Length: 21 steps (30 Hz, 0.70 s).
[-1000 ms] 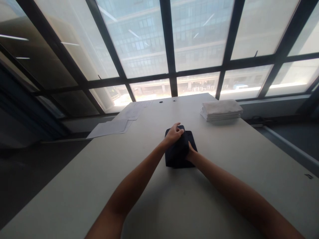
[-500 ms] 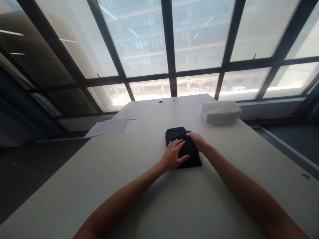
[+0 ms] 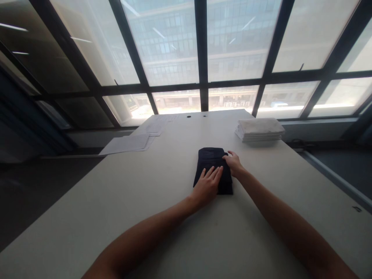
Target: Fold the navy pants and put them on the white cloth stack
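A folded dark navy garment (image 3: 211, 154) lies on the white table in front of me; its exact kind does not show. My left hand (image 3: 207, 184) rests flat across its lower middle, fingers stretched out and touching the fabric. At the right edge is my right hand (image 3: 235, 164), its thumb on top of the cloth and the index finger sticking up beside it. The other fingers of that hand are hidden at the garment's side. A loose lower layer of the cloth shows below my left hand.
A stack of folded white cloths (image 3: 260, 130) stands at the table's back right. Several paper sheets (image 3: 124, 144) lie along the left edge. Large framed windows rise behind the white table (image 3: 151, 174), which has a small round hole (image 3: 188, 116) near its far edge.
The garment now lies straighter, its top edge turned slightly to the right. My left hand's fingers have drawn closer together, and my right hand's index finger has lifted away from its thumb.
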Available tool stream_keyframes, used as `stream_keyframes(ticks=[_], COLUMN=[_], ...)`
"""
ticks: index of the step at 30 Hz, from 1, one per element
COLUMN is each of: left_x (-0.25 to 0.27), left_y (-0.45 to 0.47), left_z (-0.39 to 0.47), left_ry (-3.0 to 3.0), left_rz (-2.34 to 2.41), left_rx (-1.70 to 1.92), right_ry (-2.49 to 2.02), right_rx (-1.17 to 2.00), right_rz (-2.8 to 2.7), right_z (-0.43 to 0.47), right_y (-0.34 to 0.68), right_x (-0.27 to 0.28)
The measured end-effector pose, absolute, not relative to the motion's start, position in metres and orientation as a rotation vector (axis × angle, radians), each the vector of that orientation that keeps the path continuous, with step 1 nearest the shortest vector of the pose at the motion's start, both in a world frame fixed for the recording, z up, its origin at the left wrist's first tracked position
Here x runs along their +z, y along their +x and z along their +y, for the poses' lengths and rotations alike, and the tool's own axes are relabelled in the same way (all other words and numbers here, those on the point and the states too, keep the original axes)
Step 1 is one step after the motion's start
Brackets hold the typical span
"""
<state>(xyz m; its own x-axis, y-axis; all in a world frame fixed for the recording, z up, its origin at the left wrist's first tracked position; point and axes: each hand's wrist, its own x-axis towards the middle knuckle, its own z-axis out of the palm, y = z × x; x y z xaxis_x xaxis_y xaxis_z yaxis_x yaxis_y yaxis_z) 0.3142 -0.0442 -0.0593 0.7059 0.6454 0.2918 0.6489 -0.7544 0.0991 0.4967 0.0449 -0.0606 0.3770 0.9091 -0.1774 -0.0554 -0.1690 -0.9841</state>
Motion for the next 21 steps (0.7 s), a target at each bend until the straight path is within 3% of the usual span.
stream_keyframes(ticks=[6, 13, 21], left_x=[-0.067, -0.063, -0.059], left_y=[0.304, 0.285, 0.294], left_z=[-0.036, -0.036, -0.043], left_ry=[-3.002, -3.011, -3.069], left_rz=[-0.888, -0.85, -0.742], left_rx=[-0.477, -0.86, -0.567], right_ry=[-1.483, -1.422, -1.522], right_rx=[1.072, 1.042, 0.636], right_rz=[-0.96, -1.238, -1.561], right_z=[0.065, 0.07, 0.077], right_y=[0.514, 0.53, 0.549], right_x=[-0.05, -0.048, -0.076])
